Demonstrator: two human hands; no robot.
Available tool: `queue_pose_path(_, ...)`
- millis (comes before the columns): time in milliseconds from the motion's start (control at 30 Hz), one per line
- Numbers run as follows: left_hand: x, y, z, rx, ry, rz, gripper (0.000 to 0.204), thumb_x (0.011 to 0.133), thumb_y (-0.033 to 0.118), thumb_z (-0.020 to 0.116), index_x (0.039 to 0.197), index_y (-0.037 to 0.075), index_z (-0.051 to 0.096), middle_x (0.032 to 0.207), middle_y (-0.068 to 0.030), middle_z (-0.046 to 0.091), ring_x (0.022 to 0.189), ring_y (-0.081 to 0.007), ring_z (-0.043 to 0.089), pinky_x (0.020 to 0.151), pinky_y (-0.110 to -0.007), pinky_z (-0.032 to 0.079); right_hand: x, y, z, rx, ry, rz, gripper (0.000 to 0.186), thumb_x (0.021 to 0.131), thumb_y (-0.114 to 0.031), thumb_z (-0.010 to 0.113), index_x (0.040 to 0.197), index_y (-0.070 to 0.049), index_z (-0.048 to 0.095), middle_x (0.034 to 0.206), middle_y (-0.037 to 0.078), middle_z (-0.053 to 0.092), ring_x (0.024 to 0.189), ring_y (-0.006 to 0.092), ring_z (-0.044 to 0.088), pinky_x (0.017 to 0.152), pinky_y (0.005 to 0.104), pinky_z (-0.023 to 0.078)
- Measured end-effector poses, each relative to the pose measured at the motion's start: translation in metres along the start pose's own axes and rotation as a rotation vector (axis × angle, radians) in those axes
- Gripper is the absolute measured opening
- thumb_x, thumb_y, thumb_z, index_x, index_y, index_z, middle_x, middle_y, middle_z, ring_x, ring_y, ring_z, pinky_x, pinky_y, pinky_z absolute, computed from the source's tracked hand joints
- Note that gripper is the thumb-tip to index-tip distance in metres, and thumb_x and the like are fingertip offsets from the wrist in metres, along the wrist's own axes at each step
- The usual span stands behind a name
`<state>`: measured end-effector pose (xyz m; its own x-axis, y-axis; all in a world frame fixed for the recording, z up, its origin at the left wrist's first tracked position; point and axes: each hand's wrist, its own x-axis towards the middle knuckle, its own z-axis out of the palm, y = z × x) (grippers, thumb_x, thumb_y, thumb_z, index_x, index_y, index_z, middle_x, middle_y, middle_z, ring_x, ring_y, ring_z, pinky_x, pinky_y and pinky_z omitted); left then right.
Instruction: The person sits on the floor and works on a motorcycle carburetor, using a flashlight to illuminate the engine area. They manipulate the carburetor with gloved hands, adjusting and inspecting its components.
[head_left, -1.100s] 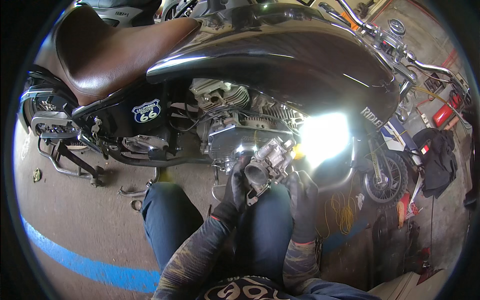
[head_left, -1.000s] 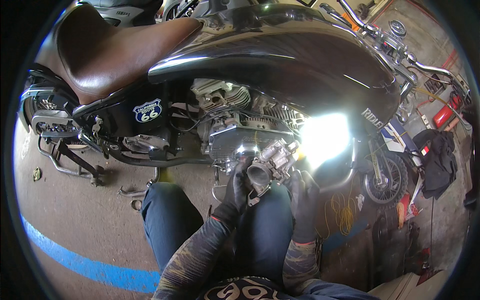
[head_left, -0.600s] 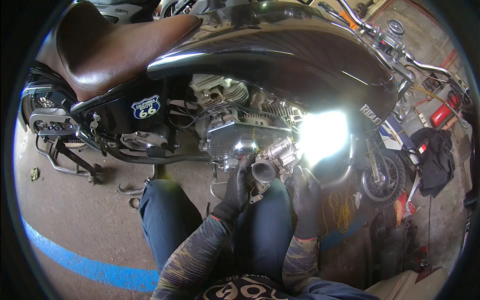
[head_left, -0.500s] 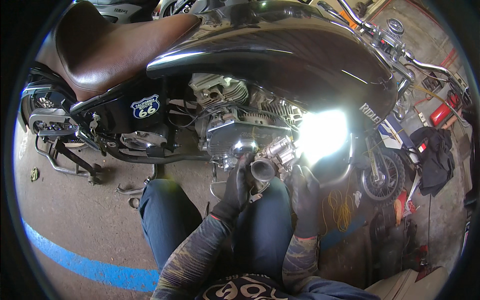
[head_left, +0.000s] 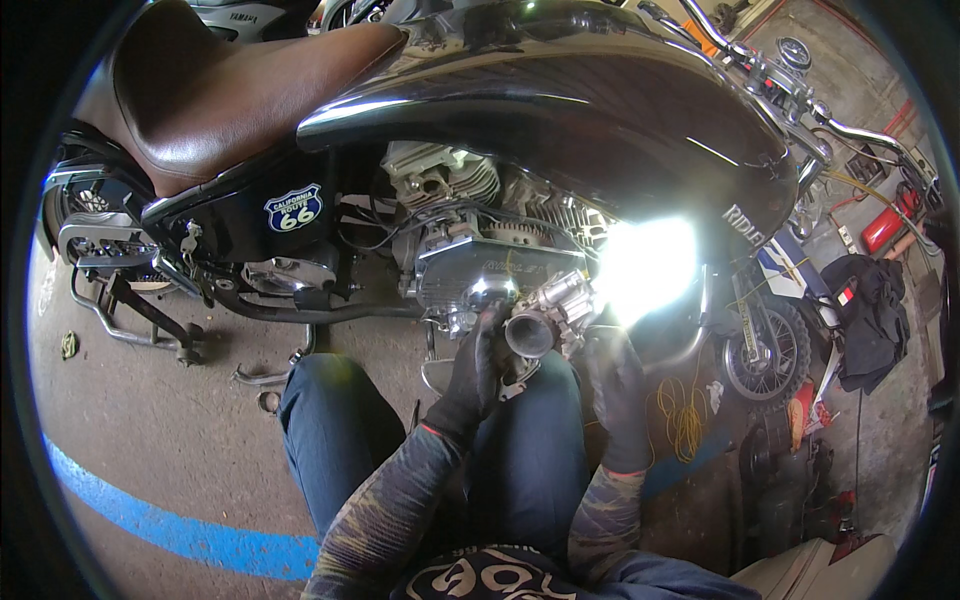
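My left hand (head_left: 478,372), in a dark work glove, is closed around the side of a silver carburetor (head_left: 565,303). Its round, dark intake mouth (head_left: 530,336) faces up toward me, above my knee. On the carburetor's right side is my gloved right hand (head_left: 618,385), its fingers drawn together close to the metal body. Whatever those fingers pinch is too small and blurred to make out. Right behind the carburetor stands the black motorcycle's engine (head_left: 470,275), with a chrome dome on its cover. Strong glare from a bright lamp (head_left: 648,268) hides the area beside it.
The motorcycle's black tank (head_left: 560,110) and brown seat (head_left: 240,90) rise over the engine. A coil of yellow cord (head_left: 682,420) lies on the floor at right, near a small spoked wheel (head_left: 765,355). A red cylinder (head_left: 884,228) and dark cloth (head_left: 868,320) are farther right.
My right hand has shifted slightly right and its fingers have changed position beside the carburetor. The left hand keeps its hold, and the carburetor has barely moved.
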<state>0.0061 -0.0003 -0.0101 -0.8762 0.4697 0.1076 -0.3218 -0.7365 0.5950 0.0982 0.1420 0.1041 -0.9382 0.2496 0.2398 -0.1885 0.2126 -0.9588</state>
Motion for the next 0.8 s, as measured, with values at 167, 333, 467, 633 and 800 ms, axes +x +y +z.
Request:
queue_pose_path(167,0.0,0.003,-0.002,0.12,0.053,-0.036,0.051,0.114,0.038,0.044,0.153,0.005,0.045,0.139,-0.0091,0.056,0.12,-0.0186,0.061,0.102,-0.035,0.054,0.003,-0.011,-0.003,-0.117,-0.03,0.015,0.025,0.104,-0.002,0.06,0.129,0.002,0.059,0.109,0.005,0.065,0.09,0.0061,0.057,0.075,0.0208,0.048)
queue_pose_path(333,-0.005,0.005,-0.001,0.449,-0.036,0.215,0.069,0.112,0.051,0.035,0.154,-0.004,0.042,0.143,-0.0163,0.057,0.13,-0.0219,0.057,0.106,-0.034,0.049,0.0,-0.022,-0.009,-0.314,-0.04,-0.01,0.017,0.104,-0.002,0.06,0.12,0.003,0.062,0.101,0.004,0.065,0.088,0.0092,0.059,0.078,0.0255,0.05)
queue_pose_path(467,-0.008,0.007,0.0,0.541,-0.05,0.264,0.048,0.112,0.026,0.046,0.153,0.001,0.044,0.14,-0.0111,0.055,0.124,-0.0211,0.059,0.103,-0.035,0.052,0.003,-0.013,-0.014,-0.413,-0.027,-0.038,0.013,0.106,-0.009,0.059,0.102,0.002,0.063,0.085,0.002,0.06,0.078,0.0082,0.053,0.068,0.0285,0.046)
queue_pose_path(633,-0.003,0.001,0.003,0.284,0.032,0.103,0.055,0.116,0.041,0.032,0.153,0.004,0.045,0.139,-0.0107,0.056,0.123,-0.019,0.059,0.1,-0.033,0.053,0.008,0.005,-0.014,-0.444,0.056,-0.013,0.026,0.108,-0.016,0.057,0.087,0.0,0.057,0.075,0.0,0.05,0.069,0.0091,0.046,0.061,0.0328,0.04)
queue_pose_path(800,-0.003,0.004,0.004,0.29,0.059,0.031,0.055,0.116,0.045,0.03,0.152,0.007,0.046,0.132,-0.0084,0.06,0.1,-0.0113,0.062,0.076,-0.026,0.052,0.008,0.004,-0.009,-0.362,0.141,0.177,0.015,0.107,-0.013,0.061,0.099,0.0,0.063,0.085,0.003,0.059,0.074,0.0084,0.053,0.065,0.0285,0.045)
